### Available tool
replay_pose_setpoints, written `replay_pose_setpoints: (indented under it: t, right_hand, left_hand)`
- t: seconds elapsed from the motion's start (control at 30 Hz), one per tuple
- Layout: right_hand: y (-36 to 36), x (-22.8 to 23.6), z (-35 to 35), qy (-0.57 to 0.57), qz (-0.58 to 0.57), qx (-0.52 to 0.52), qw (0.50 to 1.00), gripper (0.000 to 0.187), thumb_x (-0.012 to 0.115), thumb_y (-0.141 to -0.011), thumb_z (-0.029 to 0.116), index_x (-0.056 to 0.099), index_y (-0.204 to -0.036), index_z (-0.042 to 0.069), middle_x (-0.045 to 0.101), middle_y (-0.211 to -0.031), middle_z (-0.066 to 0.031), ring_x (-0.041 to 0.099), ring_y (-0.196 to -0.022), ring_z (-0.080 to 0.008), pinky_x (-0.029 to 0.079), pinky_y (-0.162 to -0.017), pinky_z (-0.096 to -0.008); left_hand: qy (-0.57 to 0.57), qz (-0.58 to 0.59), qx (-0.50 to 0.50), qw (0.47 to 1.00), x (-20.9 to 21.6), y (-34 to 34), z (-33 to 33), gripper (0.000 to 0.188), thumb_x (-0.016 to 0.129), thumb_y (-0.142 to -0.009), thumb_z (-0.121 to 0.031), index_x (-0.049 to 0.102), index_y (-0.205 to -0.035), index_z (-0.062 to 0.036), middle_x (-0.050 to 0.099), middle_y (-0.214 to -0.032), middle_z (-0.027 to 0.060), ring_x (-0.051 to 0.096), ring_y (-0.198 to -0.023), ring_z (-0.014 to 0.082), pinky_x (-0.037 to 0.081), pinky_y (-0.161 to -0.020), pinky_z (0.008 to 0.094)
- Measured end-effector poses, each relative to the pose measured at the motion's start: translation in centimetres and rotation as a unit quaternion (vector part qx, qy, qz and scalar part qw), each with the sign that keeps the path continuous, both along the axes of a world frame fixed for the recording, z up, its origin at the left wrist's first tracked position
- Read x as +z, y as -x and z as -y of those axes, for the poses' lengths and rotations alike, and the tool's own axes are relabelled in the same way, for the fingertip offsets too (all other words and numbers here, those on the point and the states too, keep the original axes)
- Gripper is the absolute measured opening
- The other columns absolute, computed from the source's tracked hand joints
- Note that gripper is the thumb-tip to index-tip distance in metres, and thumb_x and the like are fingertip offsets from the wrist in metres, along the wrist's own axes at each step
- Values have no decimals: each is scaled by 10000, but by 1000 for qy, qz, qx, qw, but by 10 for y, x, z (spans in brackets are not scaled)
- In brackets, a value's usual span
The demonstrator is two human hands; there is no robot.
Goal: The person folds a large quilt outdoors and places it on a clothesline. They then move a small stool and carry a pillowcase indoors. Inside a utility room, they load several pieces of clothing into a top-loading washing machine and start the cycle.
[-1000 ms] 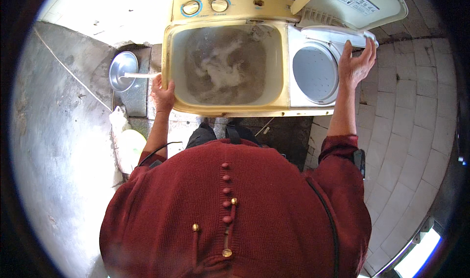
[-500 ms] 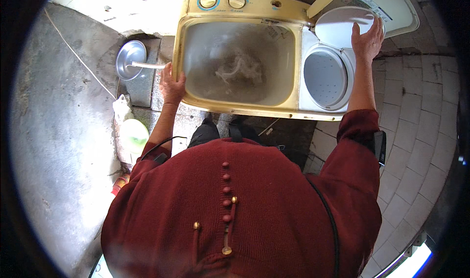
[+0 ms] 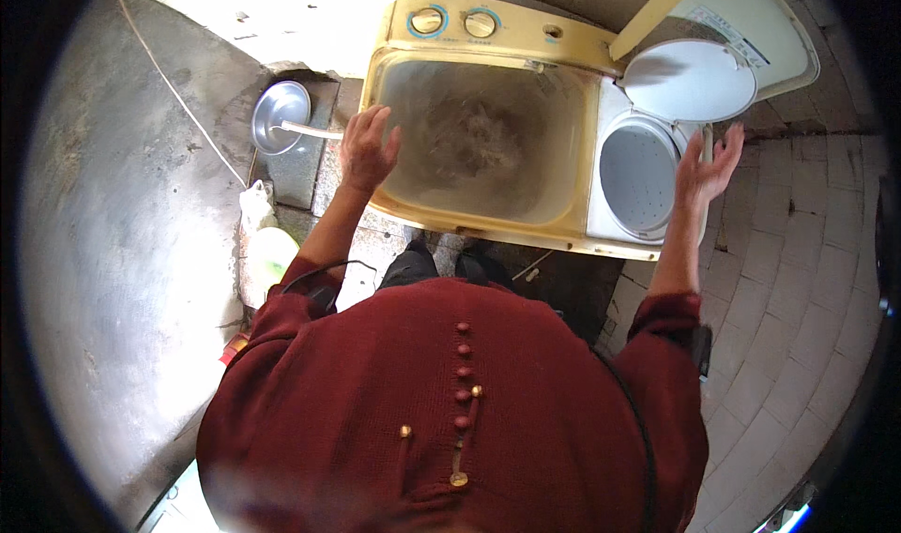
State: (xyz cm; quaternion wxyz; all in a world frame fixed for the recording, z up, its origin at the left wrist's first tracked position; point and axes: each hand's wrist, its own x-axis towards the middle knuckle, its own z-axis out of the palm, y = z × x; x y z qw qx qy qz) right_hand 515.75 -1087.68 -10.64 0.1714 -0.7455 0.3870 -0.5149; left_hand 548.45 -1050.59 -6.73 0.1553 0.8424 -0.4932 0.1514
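Note:
A yellowed twin-tub washing machine (image 3: 589, 111) stands in front of me. Cloudy grey-brown water (image 3: 469, 144) swirls in its large wash tub; whether any cloth is in it I cannot tell. My left hand (image 3: 368, 150) is at the tub's left rim, fingers apart and holding nothing. On the machine's right is the round spin tub (image 3: 638, 172), with small holes in its floor. Its white round inner lid (image 3: 690, 78) is tipped up behind it. My right hand (image 3: 709, 169) is open beside the spin tub's right edge, just below that lid, with nothing in it.
Two control knobs (image 3: 481, 23) sit on the back panel. The outer lid (image 3: 751, 26) stands raised at the back right. A white drain hose (image 3: 310, 131) runs to a metal basin (image 3: 280, 117) on the floor. A pale green container (image 3: 272, 256) stands left of me.
My right hand has come off the white inner lid and moved down toward me. My left hand has shifted onto the left rim with its fingers raised. The whole view has shifted slightly.

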Motion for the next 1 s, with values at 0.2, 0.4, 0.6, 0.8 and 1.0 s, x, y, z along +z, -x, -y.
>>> replay_pose_setpoints:
  t: [0.2, 0.4, 0.6, 0.8, 1.0]
  right_hand:
    - [43, -50, -90, -146, 57, -5, 988, 496, 598, -836, -14, 463, -1309, 50, 497, -1331, -146, 527, -1159, -273, 499, -864, -395]
    - [95, -71, -165, -195, 35, -10, 980, 430, 557, -807, -66, 514, -1227, 11, 505, -1318, -152, 547, -1124, -250, 504, -827, -332]
    - [120, -72, -172, -214, 28, -56, 975, 442, 508, -823, -98, 513, -1252, 9, 562, -1221, -145, 573, -1027, -223, 494, -738, -270]
    - [99, -69, -183, -234, 70, -90, 965, 399, 533, -862, -45, 521, -1257, 10, 588, -1112, -149, 581, -956, -178, 492, -706, -247]
    - [40, -59, -206, -232, 45, -54, 970, 359, 554, -839, -28, 549, -1198, -27, 607, -1117, -138, 610, -911, -194, 509, -688, -245]
  left_hand:
    - [-10, 65, 64, 996, 32, -56, 102, 318, 615, -849, -252, 578, -1096, -54, 604, -1047, 116, 575, -983, 302, 493, -830, 419]
    - [-187, 87, 85, 975, 23, -92, 153, 318, 561, -882, -340, 612, -1042, -70, 616, -1030, 101, 581, -1007, 269, 511, -831, 397]
    - [-263, 86, 60, 959, 16, -113, 172, 361, 482, -892, -377, 657, -934, -64, 656, -958, 131, 628, -932, 318, 527, -762, 442]
    - [-190, -99, 238, 947, 24, -117, 184, 510, 379, -914, -441, 697, -950, -44, 682, -966, 174, 650, -942, 323, 514, -771, 462]
    - [-170, -129, 158, 964, 31, -112, 146, 585, 384, -884, -570, 683, -882, -68, 684, -949, 140, 638, -906, 352, 490, -817, 448]
